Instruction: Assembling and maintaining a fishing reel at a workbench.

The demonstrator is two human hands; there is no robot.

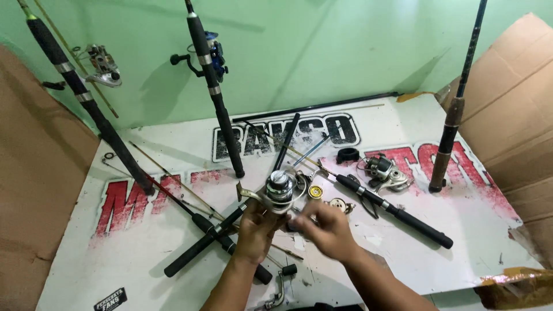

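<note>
Spinning reel [280,190], clamped in the left hand [256,227] fingers, could slip; the blurred right hand [325,227], fingers curled together beside it, may knock small parts [340,204] off the table [449,270].

This looks like a small fishing-tackle repair corner, a makeshift workshop rather than a tidy shop. Several fishing rods [214,92] lean upright against a plain green wall [322,52] at the far side, some with spinning reels [102,64] mounted. More rods [394,213], loose reels [387,173] and small reel parts [315,192] lie scattered over a printed white banner [144,253] spread flat as a work surface. Flattened cardboard sheets [512,115] stand at the left and right edges.
</note>
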